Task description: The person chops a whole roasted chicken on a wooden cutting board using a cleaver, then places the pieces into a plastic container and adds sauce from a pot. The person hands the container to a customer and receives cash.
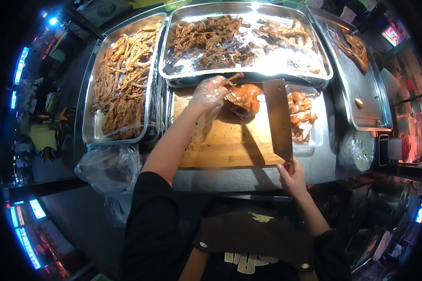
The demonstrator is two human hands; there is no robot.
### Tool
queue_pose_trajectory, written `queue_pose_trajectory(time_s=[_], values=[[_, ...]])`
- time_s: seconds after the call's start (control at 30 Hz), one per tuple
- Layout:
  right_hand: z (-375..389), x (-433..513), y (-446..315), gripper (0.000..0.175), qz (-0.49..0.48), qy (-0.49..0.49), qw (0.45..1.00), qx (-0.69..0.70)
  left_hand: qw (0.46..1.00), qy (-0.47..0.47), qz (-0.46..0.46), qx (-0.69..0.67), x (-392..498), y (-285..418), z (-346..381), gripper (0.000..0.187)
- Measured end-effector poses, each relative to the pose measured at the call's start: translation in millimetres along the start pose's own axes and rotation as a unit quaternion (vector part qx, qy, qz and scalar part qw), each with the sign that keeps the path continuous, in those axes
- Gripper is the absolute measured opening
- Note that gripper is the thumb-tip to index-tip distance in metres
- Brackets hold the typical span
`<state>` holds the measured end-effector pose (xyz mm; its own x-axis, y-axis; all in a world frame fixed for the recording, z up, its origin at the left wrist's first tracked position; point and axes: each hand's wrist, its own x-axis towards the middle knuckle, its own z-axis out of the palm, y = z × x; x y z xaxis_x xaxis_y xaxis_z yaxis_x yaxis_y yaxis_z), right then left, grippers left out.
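Note:
My left hand (211, 92), in a clear plastic glove, grips a piece of roasted poultry (245, 100) near its leg bone, over the far part of a wooden cutting board (225, 144). In my bare right hand (293, 177) is the handle of a broad cleaver (278, 119). Its blade points away from me, raised above the board's right edge. Just right of the blade, a clear plastic container (320, 123) holds chopped roasted poultry pieces (300, 114); the blade hides part of it.
A steel tray (86, 128) of poultry feet and brown meat stands left. Behind the board is a wide tray (211, 74) of braised pieces under shiny film. Another tray (369, 102) at right holds a roasted piece (357, 51). Plastic bags (109, 168) hang at the counter's left front.

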<state>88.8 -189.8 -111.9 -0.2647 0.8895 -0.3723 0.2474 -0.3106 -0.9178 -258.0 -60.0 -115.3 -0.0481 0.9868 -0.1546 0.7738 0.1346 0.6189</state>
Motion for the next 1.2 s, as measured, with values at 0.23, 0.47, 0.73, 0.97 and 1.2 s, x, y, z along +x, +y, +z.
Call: queue_pose_trajectory(time_s=[0.23, 0.47, 0.73, 0.97, 1.2], values=[[-3, -18, 0, 0.019, 0.035, -0.072, 0.997, -0.009, 0.964, 0.247, 0.095, -0.001, -73, -47, -9, 0.031], [15, 2, -14, 0.021, 0.072, -0.119, 0.99, 0.006, 0.958, 0.161, 0.182, 0.149, -139, -71, 19, 0.062], [59, 33, -49, 0.027, -0.159, -0.178, 0.95, -0.201, 0.973, 0.176, 0.138, -0.063, -172, -80, 5, 0.055], [62, 68, -46, 0.025, 0.055, -0.214, 0.966, -0.132, 0.962, 0.236, 0.079, -0.115, -164, -84, 22, 0.031], [54, 71, -30, 0.023, 0.186, -0.286, 0.937, 0.079, 0.956, 0.251, 0.083, -0.129, -168, -89, 25, 0.029]])
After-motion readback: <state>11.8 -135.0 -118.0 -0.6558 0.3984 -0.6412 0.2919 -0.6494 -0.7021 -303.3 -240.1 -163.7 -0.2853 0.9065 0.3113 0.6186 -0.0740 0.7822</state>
